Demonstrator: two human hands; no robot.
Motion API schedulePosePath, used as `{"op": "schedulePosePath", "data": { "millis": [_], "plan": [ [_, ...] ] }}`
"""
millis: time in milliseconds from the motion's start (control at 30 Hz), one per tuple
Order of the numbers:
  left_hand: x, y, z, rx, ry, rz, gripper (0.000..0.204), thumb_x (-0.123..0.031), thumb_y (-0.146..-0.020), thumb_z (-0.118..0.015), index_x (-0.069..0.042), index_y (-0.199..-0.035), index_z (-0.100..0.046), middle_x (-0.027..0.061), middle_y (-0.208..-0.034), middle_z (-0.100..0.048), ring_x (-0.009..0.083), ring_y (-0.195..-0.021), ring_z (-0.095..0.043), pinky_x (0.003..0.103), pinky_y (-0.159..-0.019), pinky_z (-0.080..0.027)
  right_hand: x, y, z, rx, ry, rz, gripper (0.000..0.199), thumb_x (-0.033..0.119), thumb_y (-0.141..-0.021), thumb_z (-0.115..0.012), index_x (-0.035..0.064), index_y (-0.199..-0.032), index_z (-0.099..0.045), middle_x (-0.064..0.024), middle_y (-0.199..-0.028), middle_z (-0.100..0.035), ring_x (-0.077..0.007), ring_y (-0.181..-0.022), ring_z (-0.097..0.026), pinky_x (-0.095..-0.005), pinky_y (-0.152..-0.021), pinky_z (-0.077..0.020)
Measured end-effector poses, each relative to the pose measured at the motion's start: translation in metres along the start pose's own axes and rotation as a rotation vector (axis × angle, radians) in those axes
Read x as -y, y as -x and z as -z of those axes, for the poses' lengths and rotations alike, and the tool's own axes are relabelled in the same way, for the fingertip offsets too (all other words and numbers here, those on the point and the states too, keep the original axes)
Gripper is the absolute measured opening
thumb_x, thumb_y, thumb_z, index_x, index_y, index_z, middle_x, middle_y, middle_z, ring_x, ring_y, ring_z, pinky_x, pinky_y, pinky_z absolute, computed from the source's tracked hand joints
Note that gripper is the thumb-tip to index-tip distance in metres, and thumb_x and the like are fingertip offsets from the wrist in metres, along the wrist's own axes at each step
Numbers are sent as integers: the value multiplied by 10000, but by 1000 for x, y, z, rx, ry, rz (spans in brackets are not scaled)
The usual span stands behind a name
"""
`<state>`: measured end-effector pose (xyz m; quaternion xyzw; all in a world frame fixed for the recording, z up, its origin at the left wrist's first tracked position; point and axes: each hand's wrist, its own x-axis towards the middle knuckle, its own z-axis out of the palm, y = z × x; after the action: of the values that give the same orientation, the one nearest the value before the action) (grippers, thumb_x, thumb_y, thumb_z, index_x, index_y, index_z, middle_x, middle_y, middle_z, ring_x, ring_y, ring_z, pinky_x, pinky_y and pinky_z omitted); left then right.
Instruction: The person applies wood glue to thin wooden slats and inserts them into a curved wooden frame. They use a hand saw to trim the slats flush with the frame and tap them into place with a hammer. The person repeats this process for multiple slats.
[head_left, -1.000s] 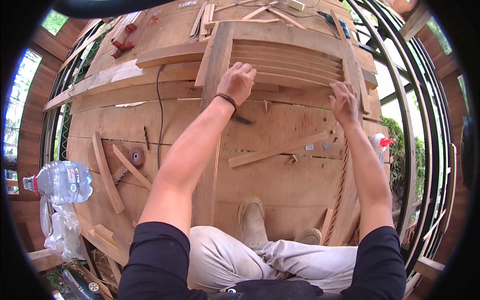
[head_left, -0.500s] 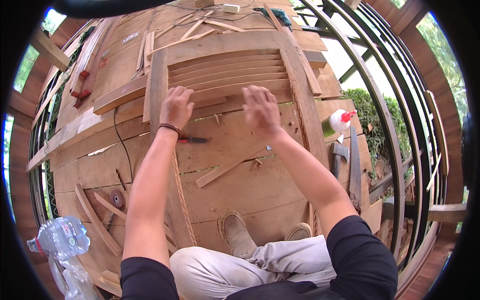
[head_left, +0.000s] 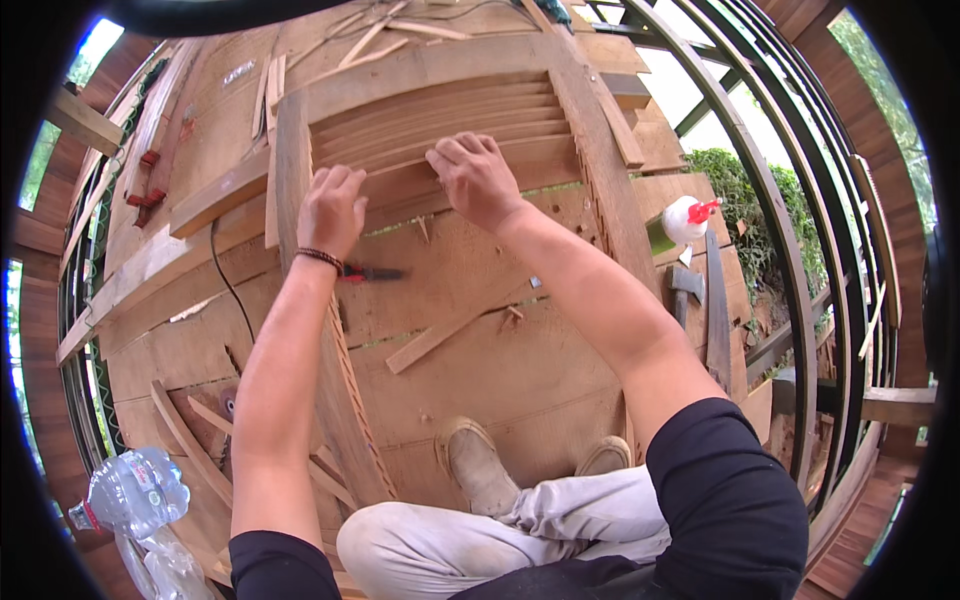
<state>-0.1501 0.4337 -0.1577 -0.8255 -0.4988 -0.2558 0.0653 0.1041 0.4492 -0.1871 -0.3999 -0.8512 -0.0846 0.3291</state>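
Observation:
A wooden louvre frame (head_left: 290,165) lies on the plank floor before me, with rows of cut slots down its side pieces. Several thin slats span its far part. The nearest wooden slat (head_left: 545,163) reaches across between the two sides. My left hand (head_left: 333,215), with a dark bracelet at the wrist, is curled at this slat's left end, beside the left side piece. Toward the slat's middle, my right hand (head_left: 473,180) has its bent fingers closed over the upper edge. Both hands hide parts of the slat, and the left fingertips are partly hidden.
A red and black knife (head_left: 372,273) and a loose wood strip (head_left: 440,333) lie inside the frame. To the right are a red-capped bottle (head_left: 683,220), a hatchet (head_left: 684,292) and a saw (head_left: 717,315). A clear plastic bottle (head_left: 138,492) is at lower left.
My right hand has moved left and come down onto the nearest slat, its fingers closing. My left hand has shifted slightly left. The view has moved a little, and the nearest slat sits more tilted.

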Motion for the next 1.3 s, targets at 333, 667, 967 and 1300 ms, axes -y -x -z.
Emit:
{"op": "schedulePosePath", "data": {
  "millis": [333,667,967,1300],
  "plan": [
    [-1,2,-1,-5,-9,-29,354,-12,-728,-785,-43,-1076,-724,83,-1005,-669,293,-1013,-627,388,-900,-545,-8,1,-1,-21,17,61,330,98,-853,-650,58,-1174,-717,-34,-1165,-665,-226,-1145,-596,-391,-1016,-447],
    [-4,8,0,33,-24,-30,369,-34,-731,-796,-40,-1093,-720,79,-1018,-665,278,-1026,-626,375,-918,-543,-11,-3,3,29,18,52,307,117,-856,-674,67,-1157,-712,-35,-1148,-666,-240,-1138,-593,-390,-1012,-454],
    [-10,11,1,75,-77,-57,262,-120,-767,-784,-78,-1008,-691,60,-1028,-651,257,-1057,-631,390,-894,-547,-8,4,12,87,11,34,293,141,-867,-669,85,-1153,-702,-16,-1143,-657,-234,-1150,-586,-395,-1013,-454],
    [-69,50,-12,108,751,883,272,-201,-980,-675,-30,-1188,-635,119,-1163,-661,285,-1035,-661,417,-919,-557,-5,8,9,48,-52,-57,388,124,-786,-806,82,-1164,-728,-14,-1170,-648,-226,-1159,-575,-409,-1015,-437]
  ]
}}
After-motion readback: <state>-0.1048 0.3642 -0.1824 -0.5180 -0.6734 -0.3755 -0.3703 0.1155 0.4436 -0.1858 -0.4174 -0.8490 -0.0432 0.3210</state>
